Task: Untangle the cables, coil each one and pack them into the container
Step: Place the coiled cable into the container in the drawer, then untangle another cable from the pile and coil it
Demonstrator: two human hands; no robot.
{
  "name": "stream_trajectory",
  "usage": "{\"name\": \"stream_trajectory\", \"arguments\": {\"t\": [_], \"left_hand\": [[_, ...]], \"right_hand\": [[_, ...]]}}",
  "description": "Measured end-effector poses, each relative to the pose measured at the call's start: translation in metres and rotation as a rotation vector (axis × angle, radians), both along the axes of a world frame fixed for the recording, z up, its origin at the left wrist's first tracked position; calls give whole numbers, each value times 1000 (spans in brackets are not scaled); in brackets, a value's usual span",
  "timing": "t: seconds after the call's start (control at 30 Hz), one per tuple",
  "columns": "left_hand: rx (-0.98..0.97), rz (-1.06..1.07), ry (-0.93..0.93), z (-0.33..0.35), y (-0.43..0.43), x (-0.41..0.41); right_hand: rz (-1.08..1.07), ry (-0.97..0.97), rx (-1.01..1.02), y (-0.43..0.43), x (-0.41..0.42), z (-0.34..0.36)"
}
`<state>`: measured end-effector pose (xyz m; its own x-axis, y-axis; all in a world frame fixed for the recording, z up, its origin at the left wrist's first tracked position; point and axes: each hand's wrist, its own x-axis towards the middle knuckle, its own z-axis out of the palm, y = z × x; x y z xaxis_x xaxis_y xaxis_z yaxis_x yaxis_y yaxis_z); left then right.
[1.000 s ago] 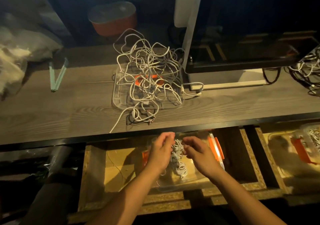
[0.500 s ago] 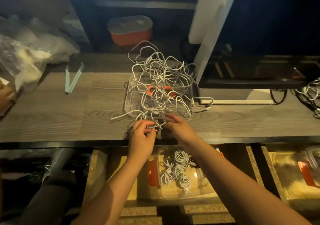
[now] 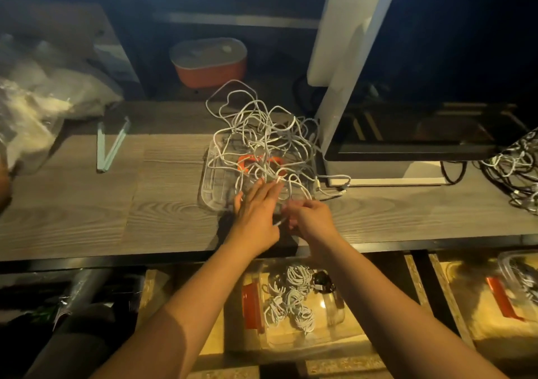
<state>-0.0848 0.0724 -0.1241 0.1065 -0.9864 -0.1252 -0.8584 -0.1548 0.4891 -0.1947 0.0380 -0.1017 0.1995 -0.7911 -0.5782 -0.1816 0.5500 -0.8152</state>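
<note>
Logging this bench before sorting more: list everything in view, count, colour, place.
clear lid: one, orange centre, desk centre
tangled cables: one pile, white, on the lid
monitor: one, white stand, desk right
second tangle: one, white and dark, right edge
pot: one, orange, behind the pile
plastic bag: one, clear, far left
V-shaped strip: one, pale green, desk left
containers: two, clear, below the desk
coiled cables: several, white, in the middle container
left hand: one, fingers straight on the pile
right hand: one, fingers curled, beside it
</note>
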Motion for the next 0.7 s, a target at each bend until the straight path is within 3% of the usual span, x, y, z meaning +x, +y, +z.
{"name": "stream_trajectory", "arguments": {"t": [0.17,0.3,0.5,0.6,0.63,0.7], "left_hand": [[5,-34,-142,-16,-13,-7],[-15,31,-118,-19,-15,-19],[-73,133,15,-13,-23,-25],[-180,242,229,-1,-34,-26],[-186,240,215,2,-38,-23],[-160,140,-7,5,-44,-18]], "right_hand": [[93,105,-9,-5,-24,7],[118,156,-92,-3,-31,9],[-25,-123,-196,9,-30,11],[-91,-244,-258,15,-27,12],[-114,-249,-276,16,-26,16],[-181,-291,-305,15,-26,21]]}}
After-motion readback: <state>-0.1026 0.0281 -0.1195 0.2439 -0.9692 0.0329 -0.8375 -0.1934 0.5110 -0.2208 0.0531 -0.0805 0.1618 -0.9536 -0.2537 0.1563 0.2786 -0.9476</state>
